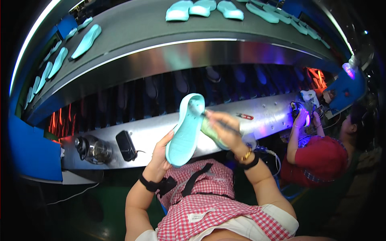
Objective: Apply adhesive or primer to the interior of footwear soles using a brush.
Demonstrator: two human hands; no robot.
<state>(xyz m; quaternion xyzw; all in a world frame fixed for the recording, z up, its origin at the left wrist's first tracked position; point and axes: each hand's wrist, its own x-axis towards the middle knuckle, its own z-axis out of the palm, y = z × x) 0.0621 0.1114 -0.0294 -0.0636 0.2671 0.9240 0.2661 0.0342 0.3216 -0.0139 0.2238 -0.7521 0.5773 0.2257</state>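
Observation:
My left hand [164, 152] grips a turquoise shoe sole [183, 142] by its left edge, tilted up with its hollow inner face showing. Small dark holes dot its upper end. In my right hand [226, 130], pinched fingers hold a thin dark-handled brush [206, 113], its tip blurred by motion. That tip is at the sole's upper end; whether it touches, I cannot tell. Behind my right hand, a pale green piece [210, 131] is partly hidden, its kind unclear.
A metal bench [169, 125] bears a dark glass jug [96, 149], a black case [126, 145] and a red cutter [245, 116]. Beyond runs a dark conveyor belt [136, 26] carrying turquoise soles [179, 11]. At right, a co-worker in red [321, 158] handles something lit purple.

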